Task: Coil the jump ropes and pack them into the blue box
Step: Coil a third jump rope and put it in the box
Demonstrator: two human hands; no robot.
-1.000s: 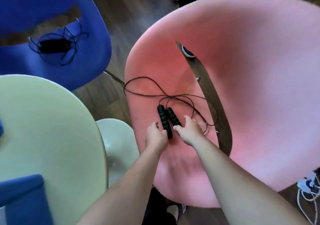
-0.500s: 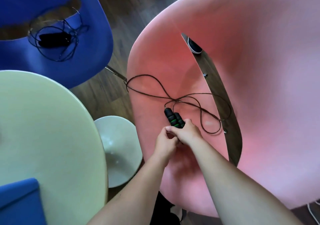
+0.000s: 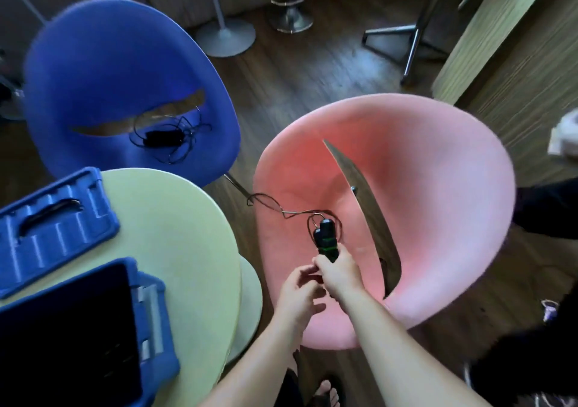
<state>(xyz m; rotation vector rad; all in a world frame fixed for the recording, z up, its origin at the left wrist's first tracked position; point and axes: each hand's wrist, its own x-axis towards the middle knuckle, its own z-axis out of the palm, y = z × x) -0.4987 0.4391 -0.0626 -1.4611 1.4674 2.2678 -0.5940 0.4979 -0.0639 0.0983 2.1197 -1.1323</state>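
Note:
My right hand (image 3: 339,271) grips the two black handles of a jump rope (image 3: 325,239), held together and lifted above the pink chair (image 3: 438,187). Its thin dark cord (image 3: 275,208) trails left over the chair's front edge. My left hand (image 3: 298,294) hovers just below and left of the handles with its fingers loosely spread, holding nothing. A second jump rope (image 3: 164,139) lies in a loose tangle on the blue chair (image 3: 103,62). The open blue box (image 3: 150,312) stands on the pale round table (image 3: 181,234), dark inside.
The box's blue lid (image 3: 53,218) lies on the table behind the box. Metal stool bases (image 3: 225,35) and chair legs stand on the wooden floor beyond the chairs. A wooden counter (image 3: 516,46) runs along the right. My sandalled foot (image 3: 325,391) shows below.
The handles were gathered on the pink seat and lifted in my right hand. My left hand has let go of them. The view has pulled back, bringing the box and lid into sight.

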